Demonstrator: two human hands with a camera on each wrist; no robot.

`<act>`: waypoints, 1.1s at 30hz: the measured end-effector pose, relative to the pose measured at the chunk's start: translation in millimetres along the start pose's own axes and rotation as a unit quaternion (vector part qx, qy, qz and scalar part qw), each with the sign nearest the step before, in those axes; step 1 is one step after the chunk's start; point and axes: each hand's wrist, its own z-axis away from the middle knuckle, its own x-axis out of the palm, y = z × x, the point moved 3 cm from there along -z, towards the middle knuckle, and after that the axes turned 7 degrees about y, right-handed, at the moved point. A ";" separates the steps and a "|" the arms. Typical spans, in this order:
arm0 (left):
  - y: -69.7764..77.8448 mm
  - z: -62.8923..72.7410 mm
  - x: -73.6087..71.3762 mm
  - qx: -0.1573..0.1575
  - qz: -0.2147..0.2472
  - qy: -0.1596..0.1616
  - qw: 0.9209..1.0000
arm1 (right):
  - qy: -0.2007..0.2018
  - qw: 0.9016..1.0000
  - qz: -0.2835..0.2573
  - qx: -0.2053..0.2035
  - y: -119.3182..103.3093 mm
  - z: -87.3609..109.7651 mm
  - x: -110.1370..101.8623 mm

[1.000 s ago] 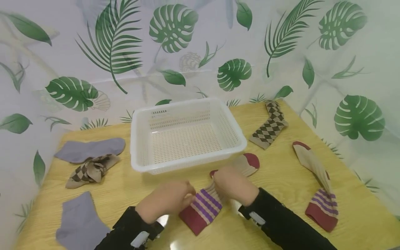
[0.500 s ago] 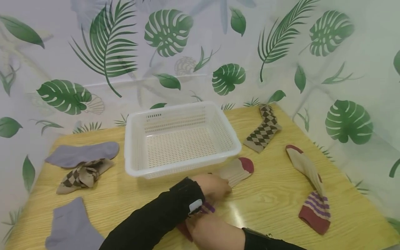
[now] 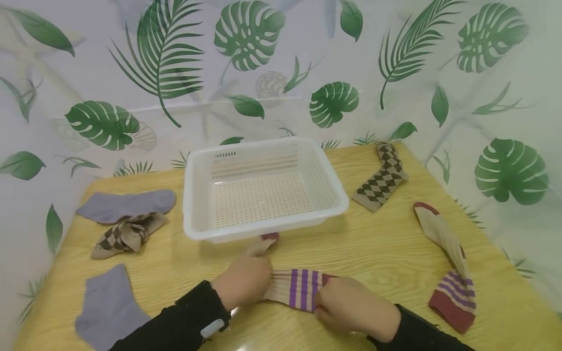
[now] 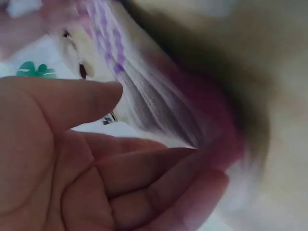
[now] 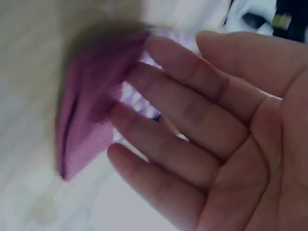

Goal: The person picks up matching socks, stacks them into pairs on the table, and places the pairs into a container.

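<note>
"Head view, far left. What's there?"

"Flat lavender knit ankle sock (image 3: pixel 107 307) near the left edge of the yellow wood-grain table (image 3: pixel 377 243). Behind it, bunched beige-and-brown argyle sock (image 3: pixel 129 236), touching a long lavender knit sock (image 3: pixel 125 204). Strip of wood, then the white perforated plastic basket (image 3: pixel 268 225), back rim near the white leaf-print cloth (image 3: pixel 290 58)."

"Any text on it?"

"Dark marks at its back wall look like slots. Pale tag (image 3: pixel 212 327) on the black left sleeve (image 3: pixel 175 317): too small to read."

"Hands?"

"Left hand (image 3: pixel 247 279): fingers slightly bent, thumb apart, fingertips touching a beige ribbed sock with purple stripes and maroon cuff (image 3: pixel 303 290). That sock lies in front of the basket, between both hands; one maroon end pokes out just by the basket's front wall, can't tell if touching. Right hand (image 3: pixel 351 307): fingers straight, tips against the cuff, thumb away."

"Right side?"

"Bare wood up to a flat beige-and-brown argyle sock (image 3: pixel 381 178) at the back right corner. Then a twisted beige sock with purple stripes (image 3: pixel 452 248), right table edge just beyond."
</note>
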 end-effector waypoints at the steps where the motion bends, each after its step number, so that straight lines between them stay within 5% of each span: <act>1: 1.1 5.6 1.1 -0.005 0.009 -0.008 1.000 | 0.004 1.000 0.002 0.018 8.3 0.0 -3.1; 6: 14.2 26.0 4.7 -0.050 0.116 -0.038 0.991 | 0.018 0.997 0.028 0.071 36.5 -6.7 -15.7; 9: 17.8 33.5 2.6 -0.041 0.086 -0.017 0.995 | 0.015 0.996 0.031 0.078 36.1 -11.7 -21.2; 13: 15.3 46.4 4.7 -0.029 0.054 0.008 0.998 | 0.005 0.999 0.014 0.029 20.9 -8.6 -15.3; 17: 12.5 60.3 20.9 -0.022 0.125 -0.060 0.990 | -0.051 0.997 -0.038 -0.045 8.0 1.9 4.9; 20: 5.6 65.3 31.6 -0.008 0.153 -0.098 0.983 | -0.083 0.993 -0.045 -0.064 7.6 5.1 14.9; 27: -24.0 65.5 34.4 0.044 0.133 -0.114 0.984 | -0.118 0.991 -0.030 -0.058 23.4 1.0 21.4; 33: -41.6 56.8 31.3 0.038 0.150 -0.133 0.979 | -0.128 0.990 -0.042 -0.053 31.9 -7.4 23.3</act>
